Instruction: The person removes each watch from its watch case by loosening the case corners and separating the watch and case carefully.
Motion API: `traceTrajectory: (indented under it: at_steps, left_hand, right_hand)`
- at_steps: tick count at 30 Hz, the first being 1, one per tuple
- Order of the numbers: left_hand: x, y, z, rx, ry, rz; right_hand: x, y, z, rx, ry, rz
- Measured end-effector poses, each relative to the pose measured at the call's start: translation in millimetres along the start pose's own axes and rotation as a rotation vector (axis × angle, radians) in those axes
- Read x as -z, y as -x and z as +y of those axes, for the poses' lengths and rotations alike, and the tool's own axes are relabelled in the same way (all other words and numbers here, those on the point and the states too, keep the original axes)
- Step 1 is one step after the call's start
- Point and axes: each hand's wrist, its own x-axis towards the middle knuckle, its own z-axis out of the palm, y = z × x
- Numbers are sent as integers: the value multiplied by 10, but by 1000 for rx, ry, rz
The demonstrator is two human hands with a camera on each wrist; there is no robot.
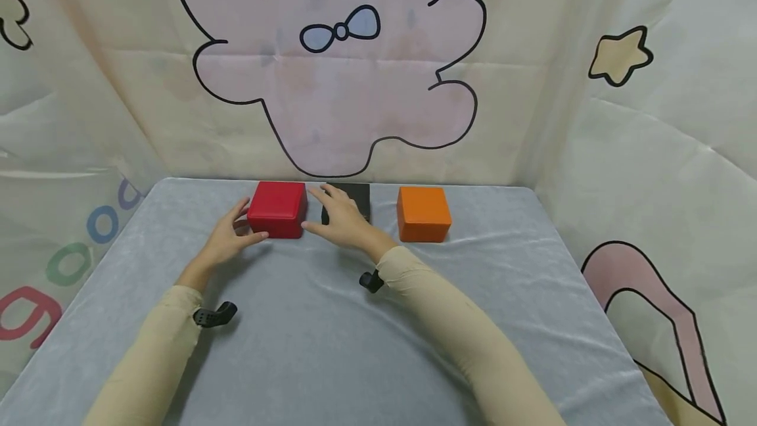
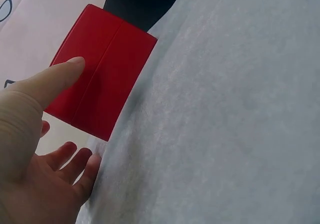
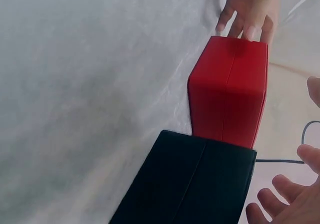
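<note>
A red box (image 1: 276, 210) sits near the table's back edge, its lid seam showing in the left wrist view. At its left side is my left hand (image 1: 227, 240), fingers spread, the thumb reaching along the front face. My right hand (image 1: 344, 221) hovers at the right, thumb near the red box's front right corner and fingers spread over the black box (image 1: 362, 197). That black box is partly hidden behind this hand. In the right wrist view, the right hand's fingers (image 3: 280, 194) extend beside the black box without gripping it.
An orange box (image 1: 424, 214) stands to the right of the black one. A grey-blue cloth (image 1: 331, 347) covers the table. Behind its back edge hangs a printed curtain (image 1: 355, 104), with more printed cloth on both sides. Each wrist carries a small black camera mount (image 1: 215, 315).
</note>
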Motion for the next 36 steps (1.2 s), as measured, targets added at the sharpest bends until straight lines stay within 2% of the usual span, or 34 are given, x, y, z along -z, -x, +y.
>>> traceTrajectory:
  at_steps: [7, 13, 17, 22, 31, 36]
  left_hand:
    - [-3, -30, -14, 54, -9, -10]
    - [-20, -63, -39, 67, -8, -46]
    - [-39, -78, -73, 45, -53, -52]
    - [-47, -100, -105, -11, -36, -45]
    - [-53, -124, -146, -47, 7, -37]
    - [-63, -143, -166, -44, -22, -32]
  right_hand:
    - [-66, -167, -129, 0, 14, -11]
    - [-120, -283, -192, 0, -3, -14]
    - [-177, -331, -181, -11, 14, -18]
    - [-214, -368, -161, -38, 64, -5]
    - [-249, -442, -169, -47, 151, -26]
    - [-267, -483, -198, -79, 152, -31]
